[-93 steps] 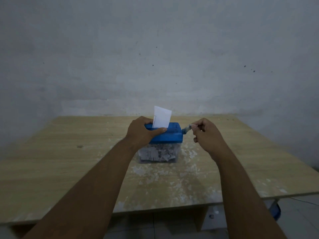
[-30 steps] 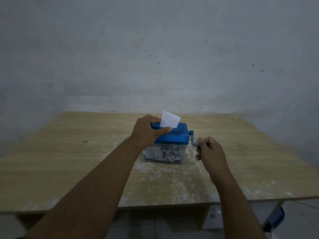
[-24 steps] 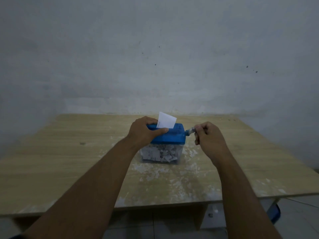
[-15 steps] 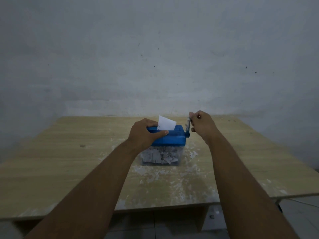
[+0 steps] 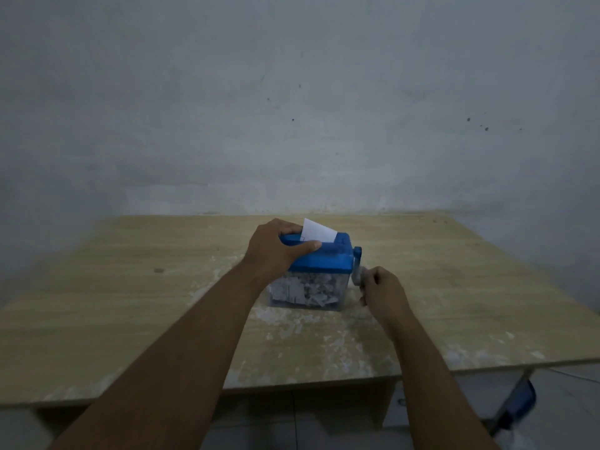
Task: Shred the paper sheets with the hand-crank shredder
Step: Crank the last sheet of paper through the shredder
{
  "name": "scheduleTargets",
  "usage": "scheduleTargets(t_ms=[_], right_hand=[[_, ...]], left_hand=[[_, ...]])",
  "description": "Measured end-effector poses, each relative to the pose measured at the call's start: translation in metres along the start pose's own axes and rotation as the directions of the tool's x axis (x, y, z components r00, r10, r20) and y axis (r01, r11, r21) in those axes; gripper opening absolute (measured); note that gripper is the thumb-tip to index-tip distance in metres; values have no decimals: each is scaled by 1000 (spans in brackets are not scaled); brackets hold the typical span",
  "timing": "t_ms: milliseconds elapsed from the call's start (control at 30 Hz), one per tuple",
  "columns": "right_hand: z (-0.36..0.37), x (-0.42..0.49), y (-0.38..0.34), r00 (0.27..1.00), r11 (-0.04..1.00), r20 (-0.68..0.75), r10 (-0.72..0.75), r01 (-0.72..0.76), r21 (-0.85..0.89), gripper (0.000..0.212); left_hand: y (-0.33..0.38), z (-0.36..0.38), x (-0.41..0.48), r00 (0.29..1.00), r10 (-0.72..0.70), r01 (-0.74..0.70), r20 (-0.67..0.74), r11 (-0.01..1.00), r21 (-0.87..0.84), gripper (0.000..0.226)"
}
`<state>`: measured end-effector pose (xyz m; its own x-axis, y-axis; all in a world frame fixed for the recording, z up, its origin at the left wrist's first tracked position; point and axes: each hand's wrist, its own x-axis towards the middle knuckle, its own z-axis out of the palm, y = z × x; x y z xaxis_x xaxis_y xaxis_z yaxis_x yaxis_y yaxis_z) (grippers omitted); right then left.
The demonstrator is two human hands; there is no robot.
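A small shredder (image 5: 328, 261) with a blue plastic top sits in the middle of the frame on the pale wooden tabletop (image 5: 130, 303). The left hand (image 5: 276, 251) wraps over its left end and holds it. A white paper sheet (image 5: 316, 231) sticks up from the slot. The right hand (image 5: 381, 287) grips the blue crank handle (image 5: 357, 267), which points down. Paper bits fill its clear box (image 5: 308, 292).
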<state>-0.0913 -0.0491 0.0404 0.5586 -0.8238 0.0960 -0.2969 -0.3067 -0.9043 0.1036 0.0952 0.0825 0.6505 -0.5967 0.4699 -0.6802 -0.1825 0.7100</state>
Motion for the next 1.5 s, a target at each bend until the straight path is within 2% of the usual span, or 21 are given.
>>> scheduleTargets(t_ms=[233,333,533,633,700,767,867,1000,1133,1200,1333,1500], right_hand=[[-34,-38,-33,986,975,11,-165,161,155,19],[-43,-21,-52,975,966,-5,-224,223,132,14],[-42,38,-82,965,963,27,-260,257,78,18],[-37,63,-80,974,971,69,-215,205,126,26],[-28,77,-71,985,986,56,-164,161,45,29],[-15,85,-54,991,997,105,-82,83,-6,26],[0,71,-21,984,999,173,32,-35,13,21],[1,28,2,998,999,66,6,-3,-37,25],[-18,-24,-8,996,993,-12,-92,93,71,29],[-31,-35,-26,987,982,-35,-158,160,95,23],[-46,-18,-58,960,957,-63,-273,278,81,14],[-45,41,-76,967,966,-32,-253,254,44,19]], left_hand=[[1,-2,1,1000,-9,9,1,1000,7,58],[1,-4,2,1000,-19,19,22,1000,16,60],[2,-6,4,999,-19,19,50,1000,12,57],[3,-4,2,999,-22,22,23,1000,18,57],[3,-5,1,999,-21,21,32,1000,-14,58],[4,-6,0,999,-12,13,40,1000,-23,58],[5,-4,-2,1000,2,-2,18,1000,1,57],[5,-1,-2,1000,10,-10,-7,1000,-10,55],[5,0,-3,1000,3,-3,-9,1000,4,57],[7,-1,-3,1000,-1,1,-7,1000,11,56],[8,-4,-5,999,0,1,46,1000,-22,52],[8,-7,-5,998,-22,25,57,999,-48,44]])
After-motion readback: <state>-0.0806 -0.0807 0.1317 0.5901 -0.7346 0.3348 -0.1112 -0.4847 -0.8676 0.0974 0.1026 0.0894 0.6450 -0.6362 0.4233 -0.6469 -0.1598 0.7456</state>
